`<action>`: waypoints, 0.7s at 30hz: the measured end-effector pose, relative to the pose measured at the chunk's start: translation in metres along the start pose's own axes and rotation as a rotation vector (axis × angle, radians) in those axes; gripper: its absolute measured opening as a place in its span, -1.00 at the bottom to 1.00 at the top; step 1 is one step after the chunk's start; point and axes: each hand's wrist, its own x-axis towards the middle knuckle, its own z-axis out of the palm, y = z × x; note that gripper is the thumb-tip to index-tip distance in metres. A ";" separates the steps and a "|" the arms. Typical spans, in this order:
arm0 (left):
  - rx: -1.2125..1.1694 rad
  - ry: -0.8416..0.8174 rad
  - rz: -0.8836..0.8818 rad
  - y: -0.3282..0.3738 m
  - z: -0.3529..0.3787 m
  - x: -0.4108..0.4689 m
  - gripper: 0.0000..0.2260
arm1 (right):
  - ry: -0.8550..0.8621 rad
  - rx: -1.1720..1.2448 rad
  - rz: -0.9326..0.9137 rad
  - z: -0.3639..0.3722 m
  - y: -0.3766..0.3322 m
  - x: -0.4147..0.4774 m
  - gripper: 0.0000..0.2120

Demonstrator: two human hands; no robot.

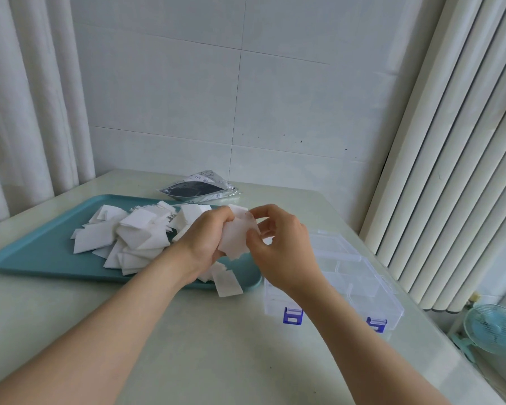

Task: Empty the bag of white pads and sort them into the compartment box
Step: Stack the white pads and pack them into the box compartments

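A heap of white pads (129,238) lies spread on a teal tray (41,255). My left hand (205,241) grips a small stack of pads (237,238) above the tray's right end. My right hand (281,244) pinches the same stack from the right side. One pad (227,283) hangs over the tray's front rim. The clear compartment box (354,276) with blue latches stands open to the right of the tray, partly hidden by my right wrist. The flattened bag (199,187) lies behind the tray.
The pale table (216,346) meets a tiled wall at the back. White curtains hang at left and right. A small teal fan (491,328) stands low beyond the table's right edge.
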 end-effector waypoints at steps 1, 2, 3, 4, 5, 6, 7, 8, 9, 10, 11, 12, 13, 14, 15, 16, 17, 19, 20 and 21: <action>-0.038 -0.063 -0.026 0.001 0.000 -0.001 -0.58 | 0.002 -0.014 -0.010 0.001 0.001 0.000 -0.79; -0.070 -0.120 -0.040 0.001 0.001 -0.003 -0.54 | 0.011 -0.031 -0.020 0.003 0.002 0.000 -0.79; -0.083 -0.152 -0.044 0.002 0.001 -0.004 -0.54 | 0.023 -0.047 -0.028 0.004 0.003 0.000 -0.79; -0.089 -0.179 -0.046 0.003 0.003 -0.006 -0.56 | 0.036 -0.058 -0.035 0.004 0.004 0.000 -0.78; -0.085 -0.200 -0.045 0.004 0.004 -0.007 -0.58 | 0.046 -0.067 -0.045 0.005 0.005 0.000 -0.78; -0.083 -0.224 -0.044 0.004 0.005 -0.008 -0.59 | 0.050 -0.076 -0.054 0.005 0.006 0.000 -0.79; -0.074 -0.237 -0.037 0.004 0.006 -0.009 -0.61 | 0.050 -0.089 -0.063 0.005 0.006 0.000 -0.81; -0.064 -0.243 -0.031 0.004 0.007 -0.010 -0.63 | 0.055 -0.108 -0.078 0.006 0.006 0.000 -0.83; -0.047 -0.233 -0.031 0.005 0.007 -0.010 -0.65 | 0.067 -0.135 -0.099 0.006 0.007 -0.001 -0.84; -0.037 -0.225 -0.037 0.006 0.008 -0.011 -0.64 | 0.086 -0.159 -0.119 0.007 0.007 -0.001 -0.85; -0.021 -0.214 -0.040 0.006 0.008 -0.011 -0.63 | 0.109 -0.172 -0.127 0.007 0.008 0.000 -0.84; -0.017 -0.204 -0.046 0.007 0.008 -0.011 -0.62 | 0.130 -0.169 -0.122 0.008 0.009 0.001 -0.84; -0.009 -0.194 -0.048 0.007 0.006 -0.011 -0.62 | 0.145 -0.153 -0.107 0.008 0.011 0.002 -0.82; -0.003 -0.192 -0.051 0.006 0.005 -0.011 -0.62 | 0.154 -0.130 -0.096 0.008 0.013 0.003 -0.81; 0.004 -0.191 -0.052 0.005 0.004 -0.010 -0.63 | 0.160 -0.110 -0.097 0.008 0.015 0.004 -0.78; 0.002 -0.197 -0.055 0.005 0.003 -0.009 -0.65 | 0.163 -0.091 -0.104 0.007 0.016 0.004 -0.76; -0.006 -0.200 -0.060 0.005 0.002 -0.009 -0.68 | 0.164 -0.090 -0.117 0.007 0.017 0.004 -0.74; -0.031 -0.193 -0.077 0.005 0.002 -0.008 -0.74 | 0.175 -0.143 -0.147 0.007 0.017 0.003 -0.73; -0.045 -0.190 -0.085 0.005 0.002 -0.008 -0.74 | 0.175 -0.173 -0.153 0.007 0.015 0.002 -0.70; -0.058 -0.187 -0.095 0.005 0.002 -0.007 -0.73 | 0.164 -0.184 -0.155 0.006 0.012 0.001 -0.65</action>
